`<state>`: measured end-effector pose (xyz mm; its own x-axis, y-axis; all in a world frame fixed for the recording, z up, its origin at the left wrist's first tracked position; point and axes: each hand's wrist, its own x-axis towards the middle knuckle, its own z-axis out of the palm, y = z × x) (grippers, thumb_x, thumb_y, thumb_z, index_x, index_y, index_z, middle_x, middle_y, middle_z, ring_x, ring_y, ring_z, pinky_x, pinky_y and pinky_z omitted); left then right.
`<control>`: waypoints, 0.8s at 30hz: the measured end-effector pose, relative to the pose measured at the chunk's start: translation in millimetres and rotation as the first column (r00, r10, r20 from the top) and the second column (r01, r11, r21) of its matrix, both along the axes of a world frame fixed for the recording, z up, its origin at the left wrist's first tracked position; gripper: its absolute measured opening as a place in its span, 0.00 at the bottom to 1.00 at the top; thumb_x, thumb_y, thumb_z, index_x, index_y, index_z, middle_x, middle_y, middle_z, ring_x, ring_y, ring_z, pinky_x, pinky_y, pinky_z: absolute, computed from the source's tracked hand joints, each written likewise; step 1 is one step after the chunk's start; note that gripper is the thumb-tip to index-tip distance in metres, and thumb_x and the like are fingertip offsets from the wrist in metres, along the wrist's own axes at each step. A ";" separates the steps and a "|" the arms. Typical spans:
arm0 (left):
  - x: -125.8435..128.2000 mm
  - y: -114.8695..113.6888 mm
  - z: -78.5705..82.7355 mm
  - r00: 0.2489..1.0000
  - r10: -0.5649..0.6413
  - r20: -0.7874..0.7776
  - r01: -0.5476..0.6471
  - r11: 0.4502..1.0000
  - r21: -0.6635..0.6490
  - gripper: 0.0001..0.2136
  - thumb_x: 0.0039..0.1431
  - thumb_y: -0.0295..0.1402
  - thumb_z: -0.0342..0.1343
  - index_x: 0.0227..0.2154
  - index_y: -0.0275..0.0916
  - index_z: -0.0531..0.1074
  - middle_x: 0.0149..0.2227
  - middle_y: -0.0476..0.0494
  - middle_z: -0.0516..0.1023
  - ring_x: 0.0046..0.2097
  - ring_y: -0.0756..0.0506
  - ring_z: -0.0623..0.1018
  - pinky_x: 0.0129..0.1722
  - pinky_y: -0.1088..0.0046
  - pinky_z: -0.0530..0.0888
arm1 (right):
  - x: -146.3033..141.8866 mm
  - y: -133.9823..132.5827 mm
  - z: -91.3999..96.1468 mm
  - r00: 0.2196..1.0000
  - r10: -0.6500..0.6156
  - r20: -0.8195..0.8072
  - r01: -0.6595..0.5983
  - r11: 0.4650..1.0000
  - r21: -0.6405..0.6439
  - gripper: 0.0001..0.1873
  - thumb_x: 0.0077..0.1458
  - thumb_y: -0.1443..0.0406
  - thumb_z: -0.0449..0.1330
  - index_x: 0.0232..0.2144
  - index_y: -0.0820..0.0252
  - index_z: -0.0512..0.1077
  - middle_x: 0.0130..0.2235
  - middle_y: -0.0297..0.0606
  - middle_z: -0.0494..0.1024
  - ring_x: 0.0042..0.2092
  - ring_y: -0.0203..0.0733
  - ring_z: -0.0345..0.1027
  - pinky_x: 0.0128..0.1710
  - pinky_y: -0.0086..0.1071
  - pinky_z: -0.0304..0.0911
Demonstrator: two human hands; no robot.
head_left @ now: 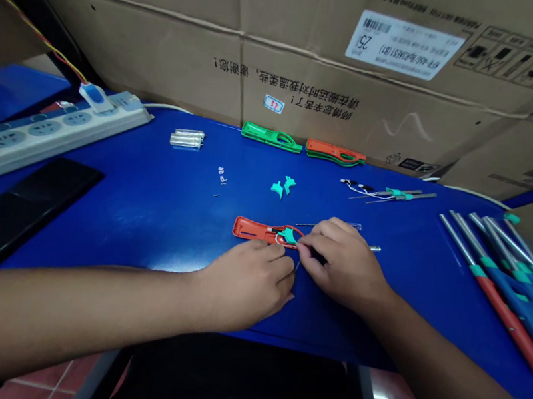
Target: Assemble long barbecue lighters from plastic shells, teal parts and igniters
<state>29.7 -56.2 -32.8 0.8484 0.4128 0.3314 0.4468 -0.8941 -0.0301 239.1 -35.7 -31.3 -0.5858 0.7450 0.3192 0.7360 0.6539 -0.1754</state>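
An orange lighter casing half (248,228) lies open side up on the table before me. Inside it sit a teal trigger (290,235) and a thin white wire. My left hand (250,284) is closed at the casing's near edge, fingers curled under; a thin, dim sliver shows by its fingertips. At the casing's right end my right hand (345,262) pinches with thumb and forefinger beside the trigger; what lies between them is too small to name. Just beyond the right hand lies a thin screwdriver (354,226), partly covered. The metal tip (375,248) of something shows to its right.
Teal triggers (277,189), small metal bits (221,175) and clear cylinders (187,138) lie farther back. Green (271,137) and orange casings (335,152) lie against the cardboard box (168,56). Wired metal rods (393,194) and several lighters (506,312) are right; a phone (19,211) and power strip (49,131) left.
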 end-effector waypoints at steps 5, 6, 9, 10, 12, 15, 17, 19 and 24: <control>-0.2 -3.6 -0.4 1.000 0.003 -0.005 -0.003 1.000 0.010 0.09 0.63 0.36 0.57 0.34 0.35 0.77 0.28 0.46 0.72 0.33 0.43 0.74 0.29 0.64 0.71 | 1.3 0.0 1.8 0.999 0.007 0.040 -0.008 0.999 0.038 0.11 0.63 0.66 0.57 0.30 0.62 0.77 0.31 0.39 0.73 0.35 0.41 0.62 0.37 0.36 0.55; -0.1 -4.3 -0.7 1.000 0.001 -0.008 -0.001 1.000 0.021 0.09 0.63 0.35 0.57 0.34 0.34 0.77 0.28 0.47 0.72 0.33 0.43 0.74 0.29 0.64 0.71 | 1.7 0.0 2.6 0.999 0.005 0.047 -0.007 0.999 0.038 0.11 0.63 0.66 0.57 0.30 0.62 0.77 0.31 0.39 0.74 0.35 0.41 0.62 0.37 0.36 0.55; 0.1 -5.5 -2.0 1.000 -0.008 -0.014 0.009 0.999 0.044 0.08 0.64 0.34 0.57 0.34 0.34 0.76 0.28 0.47 0.72 0.33 0.43 0.74 0.29 0.64 0.70 | 2.4 -0.3 4.7 0.997 0.008 0.070 -0.011 0.999 0.037 0.11 0.63 0.66 0.57 0.31 0.62 0.77 0.32 0.39 0.74 0.35 0.41 0.62 0.37 0.36 0.54; 0.2 -5.7 -2.4 1.000 -0.011 -0.012 0.012 0.999 0.046 0.08 0.64 0.34 0.57 0.34 0.34 0.76 0.28 0.47 0.71 0.33 0.44 0.74 0.29 0.64 0.70 | 2.4 -0.5 5.2 0.997 0.013 0.077 -0.016 0.999 0.040 0.11 0.63 0.66 0.57 0.31 0.62 0.77 0.32 0.39 0.74 0.35 0.41 0.62 0.37 0.36 0.54; 0.1 -5.7 -2.8 1.000 -0.014 -0.010 0.015 0.999 0.044 0.08 0.64 0.34 0.57 0.34 0.34 0.76 0.28 0.47 0.72 0.33 0.44 0.73 0.29 0.64 0.70 | 2.1 -0.7 5.9 0.996 0.020 0.087 -0.024 0.999 0.043 0.11 0.63 0.66 0.57 0.31 0.62 0.77 0.32 0.39 0.74 0.35 0.41 0.62 0.37 0.36 0.53; -0.1 -5.8 -2.7 1.000 -0.013 -0.012 0.014 0.999 0.046 0.08 0.64 0.34 0.57 0.34 0.34 0.76 0.28 0.47 0.72 0.33 0.44 0.73 0.29 0.64 0.69 | 1.6 -0.5 7.6 0.995 0.015 0.095 -0.017 1.000 0.023 0.11 0.63 0.65 0.57 0.31 0.61 0.77 0.32 0.39 0.74 0.35 0.41 0.62 0.38 0.36 0.53; -0.1 -5.7 -2.1 1.000 -0.010 -0.014 0.011 0.999 0.050 0.08 0.64 0.34 0.57 0.34 0.34 0.76 0.28 0.47 0.72 0.33 0.44 0.73 0.29 0.64 0.69 | 1.1 0.5 10.3 0.994 0.017 0.105 -0.016 1.000 -0.005 0.11 0.63 0.66 0.57 0.31 0.61 0.77 0.32 0.39 0.74 0.35 0.41 0.62 0.38 0.36 0.52; 0.1 -5.2 -1.3 1.000 -0.012 -0.011 0.013 0.998 0.058 0.08 0.64 0.34 0.57 0.34 0.34 0.76 0.28 0.47 0.72 0.33 0.44 0.73 0.30 0.65 0.69 | 0.6 2.1 14.3 0.991 0.034 0.132 -0.030 0.999 -0.033 0.11 0.63 0.66 0.57 0.30 0.62 0.76 0.33 0.39 0.74 0.35 0.41 0.63 0.38 0.35 0.52; 0.3 -3.7 -1.1 1.000 -0.011 -0.008 0.012 0.999 0.053 0.09 0.63 0.35 0.58 0.34 0.34 0.77 0.28 0.47 0.71 0.33 0.44 0.73 0.30 0.64 0.69 | 0.5 6.7 25.0 0.974 0.052 0.221 -0.038 0.997 -0.068 0.11 0.62 0.67 0.56 0.30 0.62 0.76 0.33 0.40 0.74 0.36 0.42 0.63 0.39 0.36 0.52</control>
<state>30.1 -59.9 -33.8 0.8557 0.3852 0.3455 0.4361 -0.8962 -0.0809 239.6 -29.0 -6.3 -0.6703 0.7304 0.1309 0.7311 0.6803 -0.0524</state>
